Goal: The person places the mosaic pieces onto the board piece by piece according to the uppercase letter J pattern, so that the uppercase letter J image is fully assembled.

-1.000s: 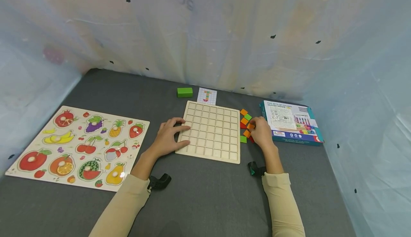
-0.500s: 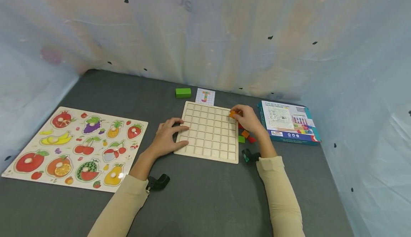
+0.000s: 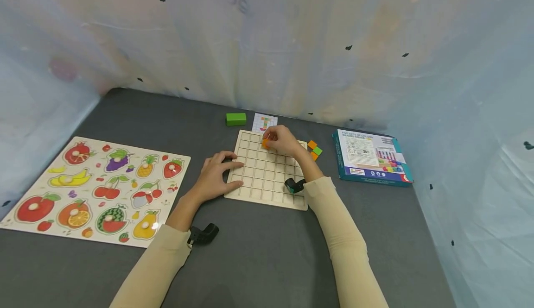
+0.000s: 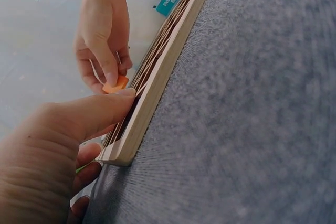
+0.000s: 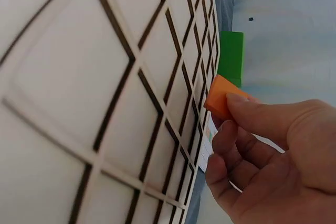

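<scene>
In the head view my left hand [image 3: 217,176] rests with spread fingers on the left edge of a pale wooden grid board [image 3: 260,183]. The left wrist view shows its thumb [image 4: 100,111] lying on the board's rim. My right hand [image 3: 283,140] pinches an orange square tile [image 5: 224,97] between thumb and fingers, over the board's far rows. That tile is tilted in the right wrist view; whether it touches the board I cannot tell. Beyond the far edge lies a pattern card [image 3: 264,121], printed with a coloured figure on a grid and partly hidden by the right hand.
Loose orange and green tiles [image 3: 317,151] lie right of the board; the right arm hides the area below them. A green block [image 3: 236,119] stands at the back. A fruit puzzle board [image 3: 100,190] lies left, a teal-edged box [image 3: 371,157] right.
My right hand has picked an orange tile from the loose ones and carried it left, across the board's far right corner to its far middle. My left hand stays at the left edge.
</scene>
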The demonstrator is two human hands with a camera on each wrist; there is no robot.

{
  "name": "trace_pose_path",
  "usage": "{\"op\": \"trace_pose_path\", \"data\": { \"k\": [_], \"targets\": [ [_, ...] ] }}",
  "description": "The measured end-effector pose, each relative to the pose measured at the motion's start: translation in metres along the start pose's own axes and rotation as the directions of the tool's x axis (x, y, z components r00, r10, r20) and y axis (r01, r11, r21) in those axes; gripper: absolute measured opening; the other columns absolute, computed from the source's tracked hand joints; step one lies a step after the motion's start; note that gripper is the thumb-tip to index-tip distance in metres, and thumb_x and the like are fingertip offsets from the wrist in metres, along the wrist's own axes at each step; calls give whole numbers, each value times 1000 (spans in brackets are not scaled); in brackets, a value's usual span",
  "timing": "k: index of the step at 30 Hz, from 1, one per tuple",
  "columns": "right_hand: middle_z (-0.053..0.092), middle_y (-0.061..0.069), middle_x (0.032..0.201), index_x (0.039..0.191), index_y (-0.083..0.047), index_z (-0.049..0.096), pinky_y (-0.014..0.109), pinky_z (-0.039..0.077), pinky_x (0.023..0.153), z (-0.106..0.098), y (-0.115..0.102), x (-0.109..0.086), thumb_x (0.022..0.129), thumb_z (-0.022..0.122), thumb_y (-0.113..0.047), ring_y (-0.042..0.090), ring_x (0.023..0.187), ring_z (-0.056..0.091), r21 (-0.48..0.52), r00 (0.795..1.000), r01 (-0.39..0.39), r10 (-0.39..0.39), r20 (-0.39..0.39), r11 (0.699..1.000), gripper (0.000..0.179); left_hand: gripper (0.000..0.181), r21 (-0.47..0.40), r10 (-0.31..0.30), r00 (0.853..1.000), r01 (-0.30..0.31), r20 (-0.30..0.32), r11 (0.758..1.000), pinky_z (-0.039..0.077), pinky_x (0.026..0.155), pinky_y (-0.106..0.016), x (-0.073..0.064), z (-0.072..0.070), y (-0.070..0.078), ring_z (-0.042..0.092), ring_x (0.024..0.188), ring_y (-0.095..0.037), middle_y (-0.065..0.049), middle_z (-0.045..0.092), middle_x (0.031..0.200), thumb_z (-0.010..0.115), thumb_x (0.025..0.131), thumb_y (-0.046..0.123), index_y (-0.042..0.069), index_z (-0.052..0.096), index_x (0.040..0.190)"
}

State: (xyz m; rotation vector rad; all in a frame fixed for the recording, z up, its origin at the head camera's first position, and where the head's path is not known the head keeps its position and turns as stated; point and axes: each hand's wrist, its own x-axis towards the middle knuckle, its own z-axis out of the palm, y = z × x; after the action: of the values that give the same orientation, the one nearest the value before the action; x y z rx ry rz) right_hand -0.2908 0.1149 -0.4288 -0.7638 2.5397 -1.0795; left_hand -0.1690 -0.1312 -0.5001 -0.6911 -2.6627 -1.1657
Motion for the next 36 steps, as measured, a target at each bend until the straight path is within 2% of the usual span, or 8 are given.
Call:
{"op": "trace_pose_path", "data": {
  "k": [6,12,22,30,36],
  "targets": [
    [65,15,96,103,4,67,35,48,78,8,-1,3,93,64,5,27,87,61,-3,1000,-8,8,-11,1000,11,52,-4,5,1000,-5,-7,1000,24,103,-58,0,-1,2,43,127,-33,-12,49,139,81,82,36,14,70,127],
    [62,12,91,101,0,69,33,45,74,13,3,4,93,66,2,24,81,55,-30,1000,1,-1,-23,1000,9,52,-2,4,1000,-4,-7,1000,24,103,-58,0,0,2,44,126,-33,-12,50,138,82,82,36,13,70,127],
    [63,11,93,110,-1,72,33,45,72,15,3,3,94,68,-4,24,79,55,-112,999,-27,24,-33,993,17,52,1,-1,1000,1,-6,1000,24,103,-58,1,-1,3,44,127,-33,-12,50,138,82,81,36,13,71,126],
    [60,9,93,100,-3,72,32,44,73,16,-2,1,93,71,-7,22,81,54,-143,997,-56,49,-56,988,9,52,-2,0,1000,0,-5,1000,24,103,-58,0,-2,3,44,127,-32,-12,50,138,82,81,35,13,71,126],
    [61,10,96,103,-2,73,34,45,76,16,-5,0,93,72,-8,23,84,55,-168,997,-55,46,-57,984,12,52,-2,-2,1000,2,-5,1000,24,103,-57,0,-1,3,44,127,-32,-12,50,138,82,81,36,13,71,126]
  ]
}}
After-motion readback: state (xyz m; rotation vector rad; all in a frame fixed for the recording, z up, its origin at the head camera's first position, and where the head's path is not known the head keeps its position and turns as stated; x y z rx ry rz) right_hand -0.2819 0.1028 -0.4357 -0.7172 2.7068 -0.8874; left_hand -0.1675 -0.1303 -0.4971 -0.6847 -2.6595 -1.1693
